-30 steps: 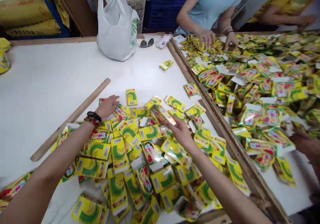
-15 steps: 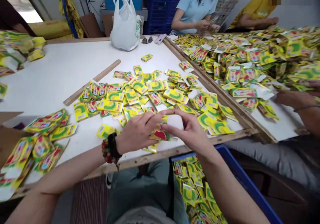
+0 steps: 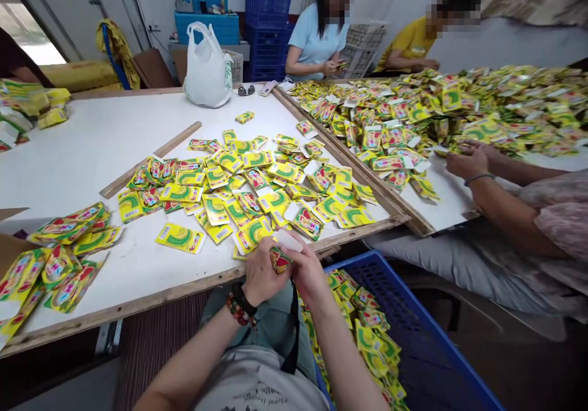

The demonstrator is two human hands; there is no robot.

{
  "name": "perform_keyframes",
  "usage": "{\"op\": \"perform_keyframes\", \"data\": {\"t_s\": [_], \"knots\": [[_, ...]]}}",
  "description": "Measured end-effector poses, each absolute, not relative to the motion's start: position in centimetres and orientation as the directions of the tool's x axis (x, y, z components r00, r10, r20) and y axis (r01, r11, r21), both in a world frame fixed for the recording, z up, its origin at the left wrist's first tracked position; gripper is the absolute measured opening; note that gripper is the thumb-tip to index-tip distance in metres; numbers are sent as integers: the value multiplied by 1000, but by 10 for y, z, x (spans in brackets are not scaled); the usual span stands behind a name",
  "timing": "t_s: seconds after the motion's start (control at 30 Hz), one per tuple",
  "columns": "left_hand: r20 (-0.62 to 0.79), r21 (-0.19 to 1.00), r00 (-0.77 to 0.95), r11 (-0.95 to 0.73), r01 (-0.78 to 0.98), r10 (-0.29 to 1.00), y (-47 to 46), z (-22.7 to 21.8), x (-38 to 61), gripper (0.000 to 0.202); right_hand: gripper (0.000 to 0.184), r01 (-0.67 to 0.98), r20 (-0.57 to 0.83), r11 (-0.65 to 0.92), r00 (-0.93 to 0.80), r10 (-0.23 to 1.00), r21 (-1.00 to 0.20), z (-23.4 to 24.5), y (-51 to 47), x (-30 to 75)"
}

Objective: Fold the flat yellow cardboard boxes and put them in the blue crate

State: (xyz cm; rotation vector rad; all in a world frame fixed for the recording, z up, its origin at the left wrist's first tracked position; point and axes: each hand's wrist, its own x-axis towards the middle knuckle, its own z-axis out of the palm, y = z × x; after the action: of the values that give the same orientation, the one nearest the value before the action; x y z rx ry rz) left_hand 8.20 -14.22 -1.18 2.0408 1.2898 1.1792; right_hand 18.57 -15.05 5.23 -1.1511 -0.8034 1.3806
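A small yellow-and-green printed carton (image 3: 278, 260) with a white flap standing up is held between both hands at the table's front edge. My left hand (image 3: 265, 270) has its fingers closed round the carton's left side, with a dark band and beads at the wrist. On the other side, my right hand (image 3: 307, 265) grips the carton by the flap end; its fingertips are partly hidden. Just beyond the hands lies a loose pile of matching cartons (image 3: 275, 199), several showing white flaps. A single carton (image 3: 180, 237) lies flat to the left of the pile.
A blue crate (image 3: 408, 307) with more cartons stands below the table edge. Wooden strips (image 3: 340, 154) divide the white table (image 3: 138, 258). Stacked cartons (image 3: 73, 239) lie at left, and a white plastic bag (image 3: 209, 71) stands behind. Co-workers sit around a large heap (image 3: 413, 117).
Both hands have come down and closer to my body with the carton, their fingers now closer together. The camera view has shifted, showing more of the crate and the co-workers.
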Motion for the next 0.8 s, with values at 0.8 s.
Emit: {"op": "perform_keyframes", "data": {"t_s": [0.8], "knots": [[435,764,368,-553,333,822,-143,-4,76,82,39,780,126,145,-85,988,-609,61,-185,238]]}}
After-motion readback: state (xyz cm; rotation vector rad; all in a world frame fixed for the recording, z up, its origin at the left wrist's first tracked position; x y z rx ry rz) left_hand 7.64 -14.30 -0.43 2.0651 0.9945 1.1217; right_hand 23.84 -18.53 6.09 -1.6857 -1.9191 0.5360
